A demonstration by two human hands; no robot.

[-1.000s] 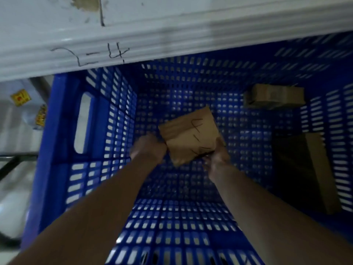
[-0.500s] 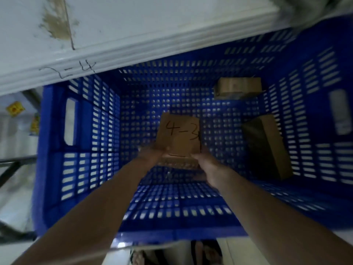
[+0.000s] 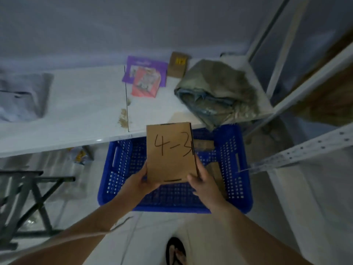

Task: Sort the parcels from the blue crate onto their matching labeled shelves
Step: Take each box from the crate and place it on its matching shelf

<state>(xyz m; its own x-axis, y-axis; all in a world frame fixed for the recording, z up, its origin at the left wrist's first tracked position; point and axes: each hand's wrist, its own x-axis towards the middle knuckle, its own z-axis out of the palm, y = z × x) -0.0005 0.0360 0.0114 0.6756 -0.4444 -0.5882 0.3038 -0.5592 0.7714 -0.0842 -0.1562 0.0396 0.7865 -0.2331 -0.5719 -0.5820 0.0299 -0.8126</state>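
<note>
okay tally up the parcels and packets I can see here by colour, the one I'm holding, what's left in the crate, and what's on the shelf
Brown cardboard: 4 (held 4-3 parcel, two in the blue crate at and, one on the shelf at)
Purple packet: 1
Red packet: 1
Grey-green bundle: 1
Total: 7

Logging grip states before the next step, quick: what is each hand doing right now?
Left hand: closed on the lower left edge of the cardboard parcel marked 4-3.
Right hand: closed on the same parcel's lower right edge.
</note>
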